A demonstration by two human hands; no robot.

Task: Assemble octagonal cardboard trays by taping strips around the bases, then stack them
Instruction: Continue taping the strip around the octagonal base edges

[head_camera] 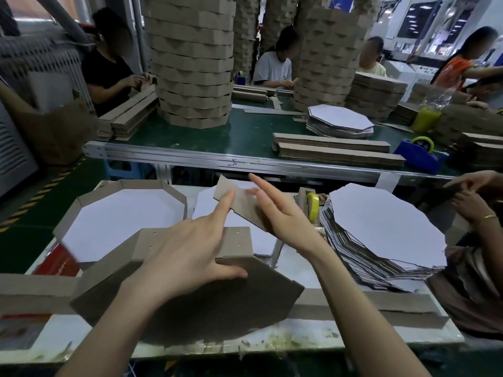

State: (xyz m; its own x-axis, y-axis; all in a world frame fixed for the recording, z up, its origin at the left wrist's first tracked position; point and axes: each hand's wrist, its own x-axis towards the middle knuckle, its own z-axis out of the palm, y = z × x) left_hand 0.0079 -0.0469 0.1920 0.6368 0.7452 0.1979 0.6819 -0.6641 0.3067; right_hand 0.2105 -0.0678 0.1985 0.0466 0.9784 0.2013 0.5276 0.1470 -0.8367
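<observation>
Wrapping step. Both grips wide: left hand (187,257) presses the base (217,303), right hand (277,210) steadies the strip (227,187). Next, I judge: fold the strip round and tape it.

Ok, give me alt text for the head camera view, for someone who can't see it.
Two bare hands work over an upturned brown octagonal cardboard tray: the left hand rests on it while the right hand touches a brown cardboard strip. A finished white-lined tray sits left, a yellow tape roll and a stack of white octagonal bases right.
</observation>
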